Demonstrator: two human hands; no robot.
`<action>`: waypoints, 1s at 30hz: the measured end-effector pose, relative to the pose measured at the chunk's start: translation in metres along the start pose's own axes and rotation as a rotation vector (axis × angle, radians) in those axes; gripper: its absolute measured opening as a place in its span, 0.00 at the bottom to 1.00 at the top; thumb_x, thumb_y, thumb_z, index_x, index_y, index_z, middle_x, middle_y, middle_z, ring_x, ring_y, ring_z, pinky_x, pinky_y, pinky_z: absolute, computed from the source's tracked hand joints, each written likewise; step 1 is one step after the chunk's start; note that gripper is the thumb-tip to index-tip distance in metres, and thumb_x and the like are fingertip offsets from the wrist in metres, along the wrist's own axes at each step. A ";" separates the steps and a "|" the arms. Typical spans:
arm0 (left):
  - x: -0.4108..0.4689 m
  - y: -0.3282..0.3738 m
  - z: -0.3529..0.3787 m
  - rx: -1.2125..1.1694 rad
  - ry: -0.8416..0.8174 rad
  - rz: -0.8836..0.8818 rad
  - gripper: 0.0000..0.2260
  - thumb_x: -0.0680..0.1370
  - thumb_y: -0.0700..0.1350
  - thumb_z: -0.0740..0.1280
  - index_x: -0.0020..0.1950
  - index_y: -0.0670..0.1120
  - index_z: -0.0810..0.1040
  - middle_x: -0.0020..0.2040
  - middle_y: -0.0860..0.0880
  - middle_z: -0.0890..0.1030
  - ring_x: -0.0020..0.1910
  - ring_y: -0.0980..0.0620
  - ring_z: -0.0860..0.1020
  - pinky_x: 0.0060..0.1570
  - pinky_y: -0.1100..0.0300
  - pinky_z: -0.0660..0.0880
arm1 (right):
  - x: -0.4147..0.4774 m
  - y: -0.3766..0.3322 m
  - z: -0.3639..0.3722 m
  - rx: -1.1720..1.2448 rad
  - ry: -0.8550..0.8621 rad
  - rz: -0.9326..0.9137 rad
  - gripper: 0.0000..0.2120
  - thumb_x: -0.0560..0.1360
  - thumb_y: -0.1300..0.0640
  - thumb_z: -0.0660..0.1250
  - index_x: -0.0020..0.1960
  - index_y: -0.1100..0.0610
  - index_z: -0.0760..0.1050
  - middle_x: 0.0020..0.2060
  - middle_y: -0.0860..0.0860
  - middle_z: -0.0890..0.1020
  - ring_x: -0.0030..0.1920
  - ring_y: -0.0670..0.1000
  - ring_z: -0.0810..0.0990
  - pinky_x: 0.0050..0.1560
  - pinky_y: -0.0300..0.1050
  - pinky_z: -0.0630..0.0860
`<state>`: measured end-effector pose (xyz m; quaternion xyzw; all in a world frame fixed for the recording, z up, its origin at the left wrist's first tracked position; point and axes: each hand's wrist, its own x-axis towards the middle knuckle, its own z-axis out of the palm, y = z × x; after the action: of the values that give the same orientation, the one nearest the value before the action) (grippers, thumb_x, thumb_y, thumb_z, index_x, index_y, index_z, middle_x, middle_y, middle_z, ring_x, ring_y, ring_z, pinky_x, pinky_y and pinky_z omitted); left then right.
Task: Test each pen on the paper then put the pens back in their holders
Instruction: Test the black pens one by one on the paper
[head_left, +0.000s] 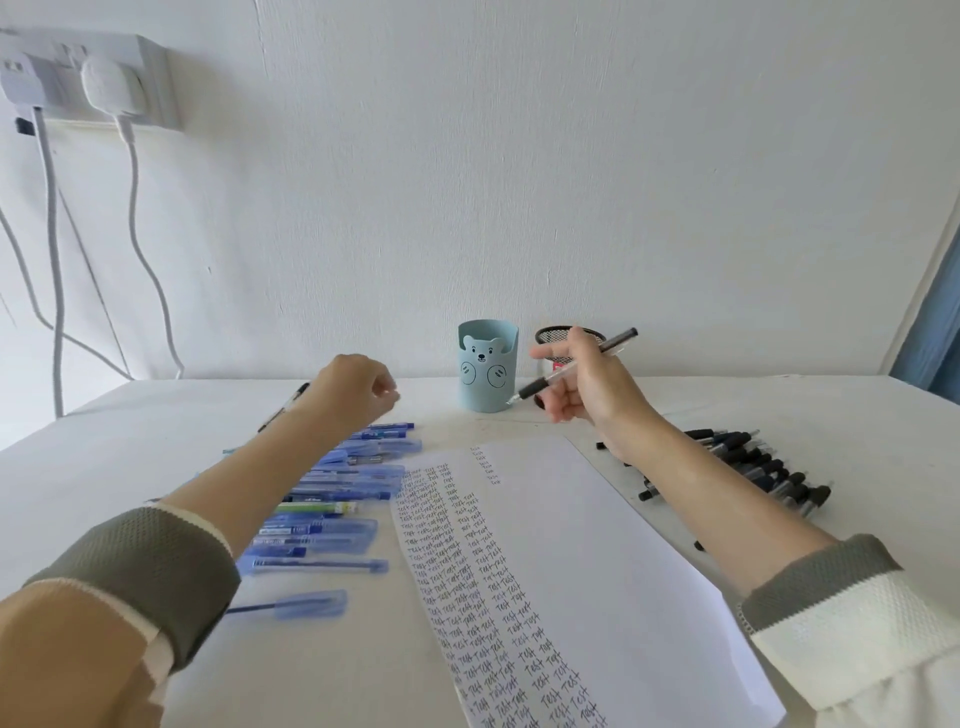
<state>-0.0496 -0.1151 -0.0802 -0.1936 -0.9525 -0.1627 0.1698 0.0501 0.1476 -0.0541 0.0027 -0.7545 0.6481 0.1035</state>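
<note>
While the right hand (589, 389) is raised above the table (857, 415) just in front of the two holders, its thumb and curled fingers pinch a clear pen with a black grip (576, 365), whose tip slants down to the left, close to the blue bear holder (487, 371). The black mesh holder (558, 336) stands just beside the bear one and is partly hidden behind that hand. The left hand (353, 389) is raised over the far end of the row of blue pens (337, 493), its fingers curled inward with the tips close together; whether they hold anything cannot be told, though a dark pen (283, 409) shows just beyond the wrist. The paper (597, 545) lies between the forearms, its left part covered in columns of the handwritten word "Test". A heap of black pens (758, 467) lies to the right of the sheet, under the right forearm.
</note>
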 end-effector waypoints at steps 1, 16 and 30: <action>-0.004 0.009 0.000 -0.017 -0.034 0.070 0.06 0.77 0.45 0.69 0.51 0.44 0.83 0.44 0.51 0.80 0.43 0.52 0.79 0.50 0.57 0.77 | -0.001 -0.001 0.000 0.083 -0.053 0.072 0.18 0.83 0.53 0.50 0.57 0.60 0.76 0.31 0.56 0.82 0.30 0.51 0.80 0.33 0.42 0.76; -0.053 0.036 0.031 -0.135 -0.164 0.279 0.08 0.78 0.53 0.65 0.54 0.58 0.82 0.53 0.61 0.78 0.52 0.57 0.77 0.54 0.57 0.73 | -0.013 0.049 0.035 -0.348 -0.012 -0.038 0.19 0.72 0.57 0.71 0.28 0.53 0.66 0.17 0.45 0.72 0.21 0.45 0.69 0.24 0.34 0.64; -0.053 0.036 0.030 -0.142 -0.181 0.258 0.12 0.76 0.58 0.62 0.53 0.58 0.82 0.52 0.61 0.78 0.51 0.57 0.77 0.55 0.55 0.73 | -0.015 0.061 0.044 -0.350 -0.023 -0.133 0.15 0.70 0.60 0.70 0.29 0.55 0.66 0.19 0.48 0.73 0.23 0.48 0.70 0.30 0.38 0.68</action>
<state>0.0039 -0.0891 -0.1191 -0.3398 -0.9172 -0.1883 0.0886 0.0494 0.1127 -0.1221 0.0419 -0.8551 0.4985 0.1365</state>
